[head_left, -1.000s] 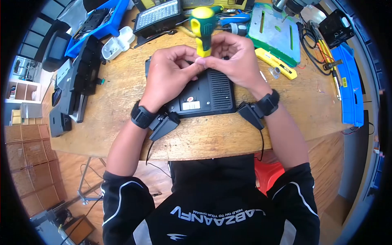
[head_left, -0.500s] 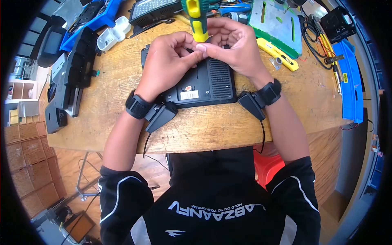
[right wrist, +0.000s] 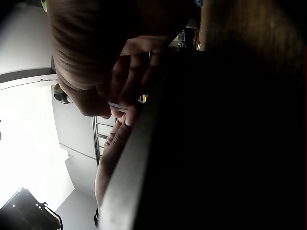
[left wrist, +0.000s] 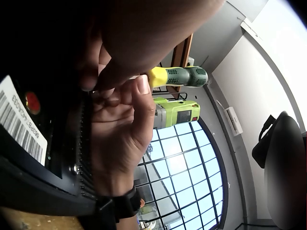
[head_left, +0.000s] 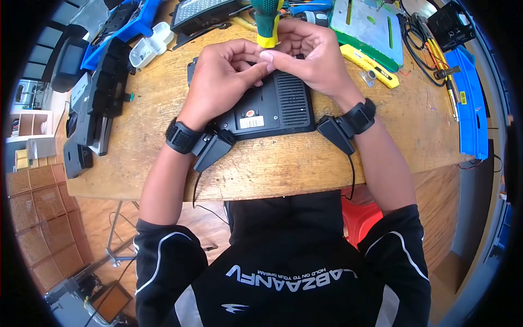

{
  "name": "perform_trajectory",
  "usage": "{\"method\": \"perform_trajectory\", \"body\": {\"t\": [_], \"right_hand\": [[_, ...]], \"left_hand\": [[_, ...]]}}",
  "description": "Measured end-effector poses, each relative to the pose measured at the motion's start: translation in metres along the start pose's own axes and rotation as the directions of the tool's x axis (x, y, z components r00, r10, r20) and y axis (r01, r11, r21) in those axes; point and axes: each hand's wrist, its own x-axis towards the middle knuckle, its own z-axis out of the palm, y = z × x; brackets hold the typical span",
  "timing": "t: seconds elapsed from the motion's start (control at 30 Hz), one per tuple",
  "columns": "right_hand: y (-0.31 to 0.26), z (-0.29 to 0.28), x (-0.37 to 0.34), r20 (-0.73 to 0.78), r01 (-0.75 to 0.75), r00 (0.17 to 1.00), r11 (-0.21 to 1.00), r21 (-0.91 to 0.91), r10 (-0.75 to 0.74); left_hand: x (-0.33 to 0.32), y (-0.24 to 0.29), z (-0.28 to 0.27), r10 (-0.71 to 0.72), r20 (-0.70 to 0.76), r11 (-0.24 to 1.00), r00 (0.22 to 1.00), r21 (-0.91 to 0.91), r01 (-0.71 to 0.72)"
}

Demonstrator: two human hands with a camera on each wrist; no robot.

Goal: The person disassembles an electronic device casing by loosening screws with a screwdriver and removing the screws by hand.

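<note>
A screwdriver (head_left: 266,24) with a green and yellow handle stands upright over a black device casing (head_left: 267,103), which lies on the table with slots, a barcode label and screws on its upper side. My left hand (head_left: 220,82) and right hand (head_left: 316,60) meet just below the handle, thumbs and fingertips pinching the shaft. In the left wrist view the screwdriver (left wrist: 177,76) sticks out past the right thumb (left wrist: 142,86). A bit of the shaft (right wrist: 118,106) shows between the fingers in the right wrist view. The screwdriver's tip is hidden behind the hands.
A yellow utility knife (head_left: 370,66) lies right of the hands, near a green and grey machine base (head_left: 365,32). Black cases (head_left: 101,92) and a small white box (head_left: 152,46) are on the left. A blue tray (head_left: 468,103) stands at the right edge.
The screwdriver's handle has turned, its yellow patch moving round to the right side. Both hands keep their pinch at the shaft. The head view has tilted, so everything sits higher in it.
</note>
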Motion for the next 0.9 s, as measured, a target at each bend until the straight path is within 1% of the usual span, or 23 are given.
{"method": "perform_trajectory", "body": {"t": [0.03,0.1,0.13,0.2,0.23,0.27,0.33,0.37,0.4,0.47,0.5,0.53,0.6,0.63,0.67,0.7,0.73,0.77,0.83,0.87,0.9], "right_hand": [[0.001,-0.001,0.001,-0.005,0.001,1.0,1.0,0.001,-0.001],[0.001,-0.001,-0.001,-0.005,-0.08,0.997,0.996,-0.044,0.08],[0.001,0.001,-0.003,-0.009,-0.085,0.996,0.996,-0.042,0.084],[-0.001,0.003,-0.001,-0.02,-0.062,0.998,0.997,0.036,0.062],[-0.002,0.004,0.0,-0.009,-0.026,1.0,1.0,0.015,0.026],[-0.002,0.003,0.001,-0.01,-0.021,1.0,1.0,0.009,0.021],[-0.001,0.001,-0.001,0.002,-0.013,1.0,0.999,-0.03,0.013],[-0.008,-0.002,-0.001,0.033,-0.067,0.997,0.996,-0.055,0.069],[-0.007,-0.002,-0.003,0.03,-0.071,0.997,0.996,-0.058,0.073],[-0.005,-0.002,-0.001,0.014,-0.035,0.999,0.999,0.027,0.035],[-0.004,-0.001,0.0,0.021,-0.011,1.0,1.0,0.014,0.011],[-0.005,-0.002,0.0,0.02,-0.01,1.0,1.0,0.014,0.01],[-0.009,-0.001,-0.002,0.035,-0.086,0.995,0.987,-0.137,0.091],[-0.006,0.0,-0.001,0.02,-0.078,0.997,0.991,-0.112,0.081],[-0.003,0.0,0.0,0.025,-0.076,0.997,0.991,-0.111,0.079],[0.001,0.001,0.0,0.013,-0.043,0.999,0.997,-0.063,0.044],[0.005,0.002,0.0,-0.002,-0.009,1.0,1.0,-0.013,0.009],[0.004,0.003,0.001,-0.012,-0.015,1.0,0.998,0.054,0.016],[0.0,0.003,0.0,-0.014,-0.01,1.0,0.998,0.058,0.011],[-0.003,0.003,0.001,-0.015,-0.001,1.0,0.998,0.055,0.002],[-0.004,0.002,0.001,0.009,-0.023,1.0,0.998,0.062,0.023]], "left_hand": [[0.0,0.001,0.0,0.0,0.004,1.0,1.0,0.003,0.0],[-0.001,0.004,0.001,0.008,-0.011,0.998,1.0,0.067,-0.007],[-0.002,0.002,0.002,0.003,-0.007,0.998,1.0,0.067,-0.003],[-0.001,0.0,0.0,0.006,-0.047,0.982,0.999,0.19,0.003],[-0.002,0.002,0.0,0.022,-0.064,0.975,0.998,0.221,-0.007],[-0.002,0.004,0.0,0.029,-0.063,0.975,0.998,0.22,-0.014],[-0.003,0.005,0.003,0.014,-0.038,0.999,0.999,0.048,-0.012],[-0.003,0.007,0.004,-0.01,-0.013,1.0,1.0,-0.028,0.01],[-0.003,0.007,0.005,-0.011,-0.01,0.999,1.0,-0.031,0.011],[-0.001,0.006,0.002,-0.021,0.005,0.999,1.0,-0.025,0.021],[-0.001,0.005,0.001,-0.006,-0.007,1.0,1.0,0.022,0.006],[0.0,0.004,0.001,-0.006,-0.006,1.0,1.0,0.023,0.006],[-0.001,0.0,0.0,0.022,-0.033,0.995,0.999,0.097,-0.019],[-0.001,-0.001,0.001,0.018,-0.034,0.995,0.999,0.096,-0.015],[-0.001,-0.002,0.001,0.03,-0.043,0.988,0.999,0.155,-0.023],[0.0,-0.001,0.0,0.044,-0.051,0.976,0.998,0.215,-0.032],[0.0,-0.001,0.0,0.045,-0.054,0.975,0.998,0.218,-0.033],[0.001,-0.001,0.0,0.053,-0.049,0.979,0.997,0.201,-0.042],[-0.001,-0.001,0.003,0.053,-0.043,0.982,0.998,0.182,-0.045],[-0.002,0.001,0.004,0.058,-0.047,0.991,0.997,0.12,-0.052],[-0.001,0.001,0.004,0.065,-0.054,0.996,0.996,0.058,-0.061]]}}
